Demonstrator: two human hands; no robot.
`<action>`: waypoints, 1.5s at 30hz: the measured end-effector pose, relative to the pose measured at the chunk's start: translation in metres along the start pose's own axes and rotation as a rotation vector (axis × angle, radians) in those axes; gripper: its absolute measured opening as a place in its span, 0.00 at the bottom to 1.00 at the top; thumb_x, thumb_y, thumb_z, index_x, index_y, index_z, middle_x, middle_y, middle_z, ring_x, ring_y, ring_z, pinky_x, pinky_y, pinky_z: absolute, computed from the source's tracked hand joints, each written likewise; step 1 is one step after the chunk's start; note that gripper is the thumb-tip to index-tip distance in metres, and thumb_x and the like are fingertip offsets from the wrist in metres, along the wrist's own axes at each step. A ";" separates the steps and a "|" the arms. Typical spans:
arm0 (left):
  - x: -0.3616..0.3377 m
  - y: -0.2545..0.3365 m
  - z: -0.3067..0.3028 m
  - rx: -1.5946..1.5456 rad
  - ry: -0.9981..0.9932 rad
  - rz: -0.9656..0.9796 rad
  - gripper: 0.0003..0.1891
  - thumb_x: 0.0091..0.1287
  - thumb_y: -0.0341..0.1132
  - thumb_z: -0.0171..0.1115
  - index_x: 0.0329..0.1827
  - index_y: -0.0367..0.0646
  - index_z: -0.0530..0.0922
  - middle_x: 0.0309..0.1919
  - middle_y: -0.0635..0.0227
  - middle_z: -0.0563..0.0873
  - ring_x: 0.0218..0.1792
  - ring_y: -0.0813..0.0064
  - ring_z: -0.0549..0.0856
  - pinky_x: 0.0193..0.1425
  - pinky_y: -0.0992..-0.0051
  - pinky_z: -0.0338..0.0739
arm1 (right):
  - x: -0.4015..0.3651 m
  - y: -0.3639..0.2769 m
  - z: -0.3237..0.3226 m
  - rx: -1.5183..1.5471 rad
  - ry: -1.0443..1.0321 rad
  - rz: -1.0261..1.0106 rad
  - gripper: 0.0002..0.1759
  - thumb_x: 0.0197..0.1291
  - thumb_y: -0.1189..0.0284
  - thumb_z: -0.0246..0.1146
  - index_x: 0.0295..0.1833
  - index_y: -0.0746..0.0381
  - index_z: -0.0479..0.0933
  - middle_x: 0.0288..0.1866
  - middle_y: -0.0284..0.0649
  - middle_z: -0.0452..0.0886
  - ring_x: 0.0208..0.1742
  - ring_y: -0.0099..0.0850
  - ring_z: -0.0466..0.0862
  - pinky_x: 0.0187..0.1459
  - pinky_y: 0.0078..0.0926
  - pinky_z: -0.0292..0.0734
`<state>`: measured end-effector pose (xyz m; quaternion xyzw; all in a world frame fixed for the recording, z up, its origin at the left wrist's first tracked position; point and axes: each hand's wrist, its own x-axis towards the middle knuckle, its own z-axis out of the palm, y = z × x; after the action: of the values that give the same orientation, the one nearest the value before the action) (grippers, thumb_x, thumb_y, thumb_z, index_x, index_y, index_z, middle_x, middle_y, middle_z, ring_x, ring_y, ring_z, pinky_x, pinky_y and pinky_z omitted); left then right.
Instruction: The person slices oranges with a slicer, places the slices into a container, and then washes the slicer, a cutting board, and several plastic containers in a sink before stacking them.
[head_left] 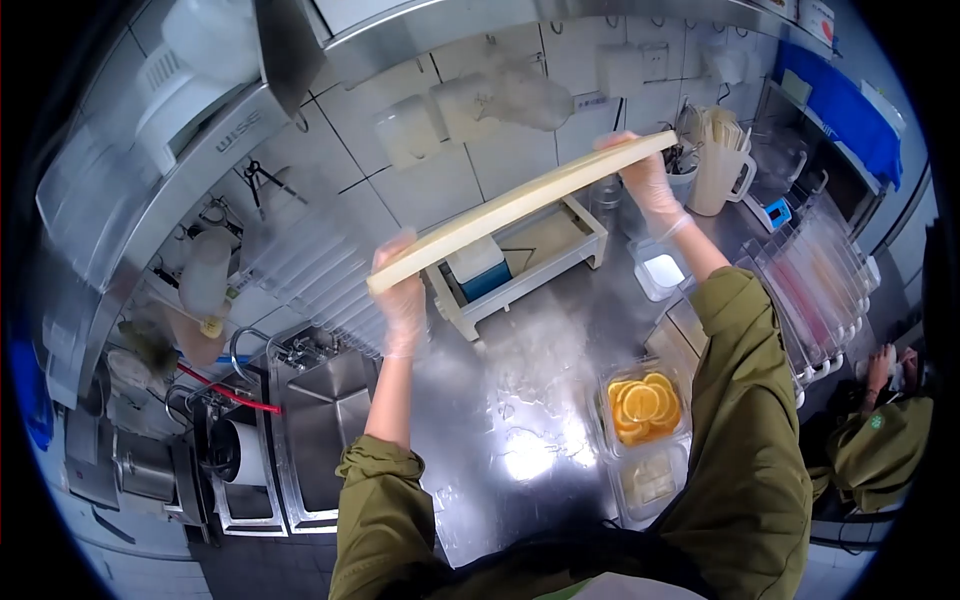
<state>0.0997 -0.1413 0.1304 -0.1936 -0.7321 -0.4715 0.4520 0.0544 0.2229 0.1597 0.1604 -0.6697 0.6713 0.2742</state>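
Note:
I hold a long cream-coloured cutting board (520, 205) edge-on in the air above the steel counter (530, 400). My left hand (402, 295), in a clear glove, grips its near left end. My right hand (648, 180), also gloved, grips the far right end. The board tilts up toward the right. Under it stands a low white rack (520, 262) with a small blue and white box inside.
A container of orange slices (642, 405) and another tub sit at the right of the wet counter. A sink (320, 420) lies to the left. A pitcher (720, 165), a clear bin and racks stand at the back right. Another person in green crouches at far right (880, 440).

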 end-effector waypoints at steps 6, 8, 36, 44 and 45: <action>-0.009 -0.034 0.007 0.112 -0.017 -0.132 0.08 0.57 0.23 0.62 0.39 0.38 0.79 0.33 0.62 0.84 0.36 0.66 0.83 0.42 0.72 0.74 | 0.007 0.082 0.008 -0.162 -0.089 -0.138 0.11 0.56 0.89 0.46 0.37 0.65 0.71 0.33 0.34 0.75 0.33 0.23 0.72 0.35 0.20 0.67; -0.008 -0.055 0.006 0.179 -0.053 -0.136 0.10 0.57 0.24 0.63 0.42 0.38 0.78 0.34 0.60 0.84 0.38 0.64 0.83 0.43 0.70 0.74 | 0.003 0.079 0.008 -0.389 -0.118 -0.153 0.08 0.58 0.85 0.47 0.39 0.68 0.71 0.37 0.37 0.76 0.37 0.25 0.74 0.41 0.21 0.70; 0.031 -0.088 0.021 0.309 -0.093 -0.405 0.22 0.67 0.43 0.51 0.54 0.33 0.67 0.48 0.45 0.77 0.50 0.47 0.77 0.54 0.60 0.69 | 0.027 0.075 0.067 -0.579 0.054 -0.231 0.12 0.61 0.74 0.53 0.49 0.66 0.67 0.40 0.52 0.76 0.42 0.48 0.76 0.45 0.36 0.70; -0.004 -0.131 0.036 -0.015 -0.067 -0.492 0.25 0.68 0.43 0.51 0.61 0.34 0.62 0.55 0.54 0.74 0.56 0.62 0.73 0.61 0.69 0.64 | 0.037 0.110 0.034 -0.620 -0.286 0.105 0.14 0.61 0.76 0.51 0.52 0.68 0.69 0.44 0.51 0.78 0.49 0.41 0.77 0.52 0.29 0.69; -0.006 -0.141 0.035 -0.052 -0.067 -0.479 0.26 0.68 0.46 0.51 0.61 0.34 0.63 0.56 0.57 0.74 0.57 0.65 0.72 0.61 0.70 0.64 | 0.050 0.094 0.032 -0.659 -0.269 0.061 0.14 0.60 0.77 0.51 0.52 0.68 0.70 0.44 0.51 0.78 0.49 0.41 0.77 0.53 0.29 0.69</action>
<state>-0.0139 -0.1778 0.0479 -0.0418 -0.7593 -0.5772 0.2975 -0.0447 0.2039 0.1143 0.1301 -0.8850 0.3998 0.2002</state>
